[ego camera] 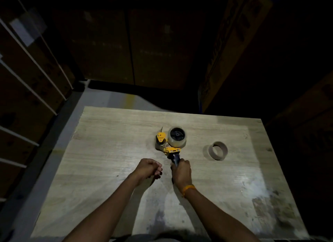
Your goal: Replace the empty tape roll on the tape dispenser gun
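Observation:
A yellow and black tape dispenser gun (168, 149) lies on the wooden table (111, 151) near its middle. A full roll of clear tape (177, 137) sits on the gun's hub. My right hand (181, 171) grips the gun's dark handle from the near side. My left hand (148, 168) hovers just left of the handle, fingers curled, with nothing visible in it. An empty brown cardboard core (217, 150) stands on the table to the right of the gun, apart from it.
Stacked cardboard boxes (32, 76) line the left side, and tall boxes (147, 43) stand behind the table in deep shadow. A box (227, 49) leans at the back right. Grey floor (108, 99) shows past the table's far edge.

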A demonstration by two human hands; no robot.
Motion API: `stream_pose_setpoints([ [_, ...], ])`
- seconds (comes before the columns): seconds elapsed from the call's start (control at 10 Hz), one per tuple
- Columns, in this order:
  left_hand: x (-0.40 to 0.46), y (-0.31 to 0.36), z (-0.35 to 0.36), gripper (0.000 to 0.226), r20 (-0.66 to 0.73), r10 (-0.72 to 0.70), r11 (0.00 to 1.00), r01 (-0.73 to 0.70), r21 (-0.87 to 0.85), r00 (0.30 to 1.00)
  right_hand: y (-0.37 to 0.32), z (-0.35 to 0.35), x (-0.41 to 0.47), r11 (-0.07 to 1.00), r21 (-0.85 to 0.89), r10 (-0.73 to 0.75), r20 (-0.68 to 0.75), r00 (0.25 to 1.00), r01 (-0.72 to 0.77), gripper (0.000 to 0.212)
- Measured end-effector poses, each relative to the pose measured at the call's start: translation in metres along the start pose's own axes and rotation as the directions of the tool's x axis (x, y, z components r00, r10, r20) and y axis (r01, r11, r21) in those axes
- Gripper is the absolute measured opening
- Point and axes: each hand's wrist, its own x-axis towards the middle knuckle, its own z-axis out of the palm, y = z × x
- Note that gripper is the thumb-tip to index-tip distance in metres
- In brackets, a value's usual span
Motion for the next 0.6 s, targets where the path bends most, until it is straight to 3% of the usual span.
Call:
stream_pose_setpoints([
  [0.4, -0.018, 0.009, 0.012, 0.025, -0.023, 0.127, 0.938, -0.112, 0.327, 0.992, -0.013, -0.016, -0.017, 0.990, -0.048, -0.131, 0.101, 0.986, 0.136, 0.044],
  [0.6, -0.021, 0.011, 0.018, 0.019, -0.040, 0.162, 0.819, -0.111, 0.563, 0.986, -0.018, -0.041, -0.028, 0.970, -0.145, -0.162, 0.220, 0.962, 0.196, 0.039],
])
